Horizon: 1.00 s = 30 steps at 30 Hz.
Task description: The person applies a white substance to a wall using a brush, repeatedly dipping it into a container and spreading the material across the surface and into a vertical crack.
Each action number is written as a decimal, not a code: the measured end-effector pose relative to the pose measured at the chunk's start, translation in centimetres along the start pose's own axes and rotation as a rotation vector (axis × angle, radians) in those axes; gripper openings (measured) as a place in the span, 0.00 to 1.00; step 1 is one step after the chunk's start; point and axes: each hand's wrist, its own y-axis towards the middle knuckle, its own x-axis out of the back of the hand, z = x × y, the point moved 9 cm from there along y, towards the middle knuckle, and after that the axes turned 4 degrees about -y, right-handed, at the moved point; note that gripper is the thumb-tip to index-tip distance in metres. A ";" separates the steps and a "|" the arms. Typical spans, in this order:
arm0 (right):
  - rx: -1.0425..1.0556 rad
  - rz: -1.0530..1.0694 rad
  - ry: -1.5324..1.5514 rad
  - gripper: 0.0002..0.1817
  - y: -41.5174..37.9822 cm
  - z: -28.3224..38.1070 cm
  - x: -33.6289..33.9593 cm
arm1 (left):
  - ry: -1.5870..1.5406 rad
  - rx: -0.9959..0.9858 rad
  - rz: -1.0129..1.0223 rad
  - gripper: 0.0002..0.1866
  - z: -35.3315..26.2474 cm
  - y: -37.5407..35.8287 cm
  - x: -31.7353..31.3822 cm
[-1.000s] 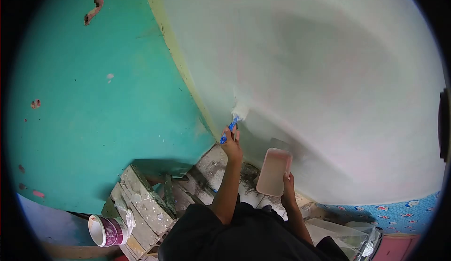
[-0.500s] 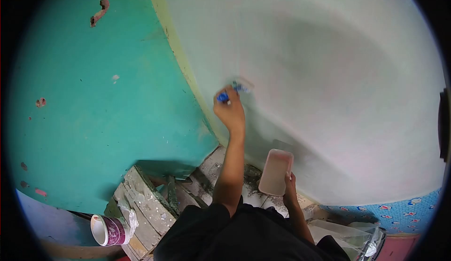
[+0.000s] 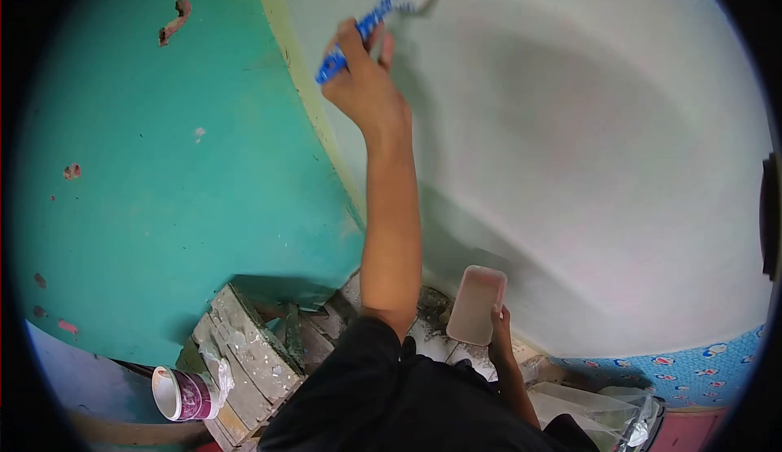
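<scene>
My left hand [image 3: 362, 73] is raised high against the pale wall [image 3: 570, 167], its fingers wrapped round the blue handle of a paintbrush [image 3: 375, 19]. The brush head, blurred by motion, is at the wall's surface near the top of the view. Lower down, my right hand [image 3: 501, 334] grips a shallow rectangular plastic container [image 3: 476, 305] by its right side, thumb over the rim. The container is pinkish, and its inside looks coated or filled with something pale.
A teal wall [image 3: 163, 208] with chipped patches meets the pale wall at a yellowish strip [image 3: 301, 85]. At lower left a white and purple bucket [image 3: 186, 395] stands by a paint-spattered wooden bench [image 3: 252, 346]. Clear plastic sheeting [image 3: 582, 407] lies at lower right.
My left hand has moved up the wall with the paintbrush, and the arm is stretched further. My right hand and the container have stayed nearly in place.
</scene>
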 end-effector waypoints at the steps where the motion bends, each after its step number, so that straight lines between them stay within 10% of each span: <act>1: -0.010 -0.006 -0.009 0.41 0.0 0.0 0.3 | -0.001 0.057 -0.022 0.17 1.8 -0.8 1.9; 18: -0.080 0.001 -0.037 0.38 -1.6 1.1 3.6 | 0.483 0.372 -0.520 0.15 17.9 -20.0 42.9; 30: -0.079 0.091 -0.121 0.36 -1.4 -1.7 9.0 | 0.880 -0.228 -0.142 0.16 5.5 -8.6 11.3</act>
